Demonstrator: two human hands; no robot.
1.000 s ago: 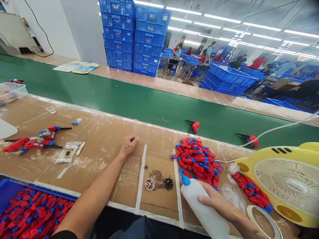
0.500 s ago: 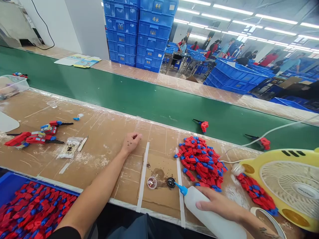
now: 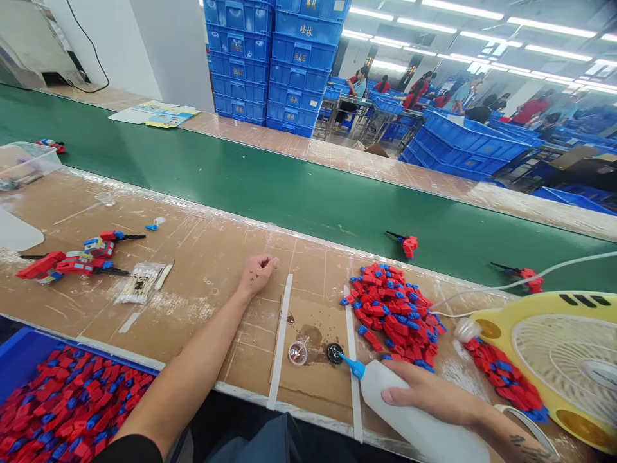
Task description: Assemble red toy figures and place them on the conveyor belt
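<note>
right hand point(image 3: 419, 389) fingers clasped round white bottle point(image 3: 409, 424), left hand point(image 3: 258, 275) fingers curled in, blue crates point(image 3: 303, 53) lettered "峰林"

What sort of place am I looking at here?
Most likely a factory assembly floor: a green belt, probably a conveyor, runs past the workbench, blue crates stand stacked beyond, and small red-and-blue parts lie piled on the workbench.
</note>
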